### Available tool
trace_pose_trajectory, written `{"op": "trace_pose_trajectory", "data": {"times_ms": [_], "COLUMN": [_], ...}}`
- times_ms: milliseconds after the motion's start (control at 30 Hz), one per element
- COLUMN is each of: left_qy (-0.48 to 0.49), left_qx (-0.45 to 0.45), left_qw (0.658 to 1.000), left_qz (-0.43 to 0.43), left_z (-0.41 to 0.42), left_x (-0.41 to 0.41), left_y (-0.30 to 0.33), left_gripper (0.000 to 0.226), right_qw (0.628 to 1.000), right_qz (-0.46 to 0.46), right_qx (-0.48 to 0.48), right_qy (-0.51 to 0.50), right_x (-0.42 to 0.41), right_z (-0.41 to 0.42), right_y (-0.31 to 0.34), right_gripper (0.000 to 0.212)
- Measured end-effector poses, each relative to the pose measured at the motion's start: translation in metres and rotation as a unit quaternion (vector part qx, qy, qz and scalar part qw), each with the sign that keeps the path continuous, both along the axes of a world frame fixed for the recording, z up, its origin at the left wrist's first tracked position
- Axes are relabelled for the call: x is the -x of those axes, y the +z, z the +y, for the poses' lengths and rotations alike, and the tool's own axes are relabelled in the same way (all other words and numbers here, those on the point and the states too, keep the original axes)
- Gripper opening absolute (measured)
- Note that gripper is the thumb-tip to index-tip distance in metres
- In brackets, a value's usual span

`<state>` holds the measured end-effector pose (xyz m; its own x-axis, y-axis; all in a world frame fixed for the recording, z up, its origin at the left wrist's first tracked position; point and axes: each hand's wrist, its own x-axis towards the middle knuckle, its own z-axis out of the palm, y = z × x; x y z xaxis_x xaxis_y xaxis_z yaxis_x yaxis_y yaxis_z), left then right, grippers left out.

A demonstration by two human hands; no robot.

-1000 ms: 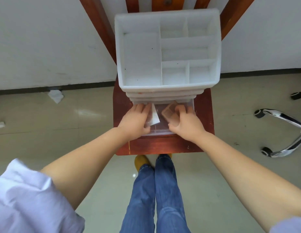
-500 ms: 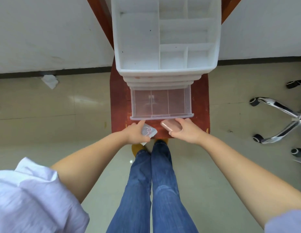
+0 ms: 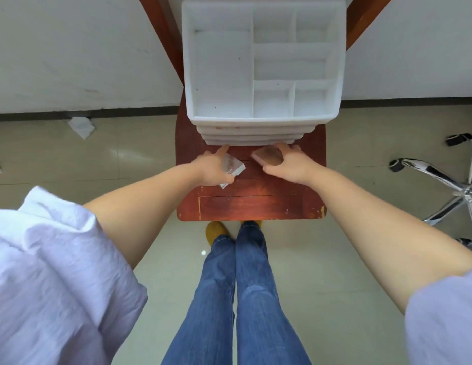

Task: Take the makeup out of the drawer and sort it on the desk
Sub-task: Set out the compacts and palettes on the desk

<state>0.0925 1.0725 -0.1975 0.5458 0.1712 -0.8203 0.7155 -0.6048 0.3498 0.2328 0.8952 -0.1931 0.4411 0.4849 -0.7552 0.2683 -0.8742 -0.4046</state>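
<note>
Holding a small clear packet pinched in our left hand and a brown compact curled in our right hand, both just before the closed drawer front, we judge the divided white organizer directly beyond, equally near either hand.

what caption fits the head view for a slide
Both hands at the white organizer, left hand holding a pale packet, right hand a pink compact.

Drawer hidden under organizer (fingertips too)
</note>
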Motion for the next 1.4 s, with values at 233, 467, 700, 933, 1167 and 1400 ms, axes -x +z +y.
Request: {"op": "trace_pose_trajectory", "data": {"times_ms": [233,467,700,933,1167,1400], "left_qy": [0.068,0.182,0.431,0.585,0.71,0.807], "left_qx": [-0.05,-0.169,-0.248,-0.302,-0.364,-0.386], "left_qw": [0.994,0.958,0.859,0.747,0.602,0.442], "left_qz": [-0.07,-0.142,-0.121,-0.097,-0.03,0.064], "left_z": [-0.028,-0.058,-0.132,-0.236,-0.379,-0.618], "left_x": [0.071,0.155,0.24,0.314,0.42,0.518], "left_y": [0.064,0.146,0.185,0.213,0.241,0.244], "left_gripper": [0.087,0.081,0.08,0.079,0.08,0.08], "right_qw": [0.991,0.94,0.834,0.705,0.581,0.389], "right_qz": [-0.08,-0.173,-0.152,-0.167,-0.094,-0.026], "right_qx": [-0.044,-0.197,-0.283,-0.317,-0.342,-0.384], "right_qy": [0.099,0.218,0.449,0.611,0.733,0.837], "right_x": [0.048,0.099,0.15,0.226,0.37,0.551], "right_z": [-0.002,0.011,0.011,0.007,-0.046,-0.209], "right_y": [0.067,0.139,0.178,0.219,0.247,0.249], "right_gripper": [0.07,0.054,0.051,0.045,0.047,0.059]}}
